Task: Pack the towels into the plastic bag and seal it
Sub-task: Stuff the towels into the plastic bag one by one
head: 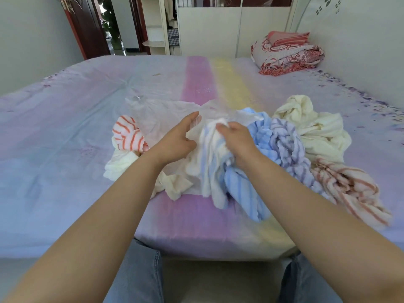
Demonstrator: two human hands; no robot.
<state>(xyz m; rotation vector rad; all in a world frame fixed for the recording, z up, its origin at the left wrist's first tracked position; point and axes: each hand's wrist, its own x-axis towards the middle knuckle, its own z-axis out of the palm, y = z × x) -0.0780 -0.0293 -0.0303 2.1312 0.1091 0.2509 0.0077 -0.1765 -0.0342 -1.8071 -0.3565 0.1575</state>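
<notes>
Right hand (235, 138) grips white-blue striped towel (209, 154) at plastic bag (166, 119) mouth on bed (65, 127); left hand (179, 138), fingers spread, holds bag film. Best: keep mouth wide, push towel deep. Other towels (306, 136) beside, unpacked.

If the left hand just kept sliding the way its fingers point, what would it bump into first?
Probably the clear plastic bag: the left hand points up and right across it, toward the bag's crumpled edge. Depth is hard to judge from one view.
</notes>
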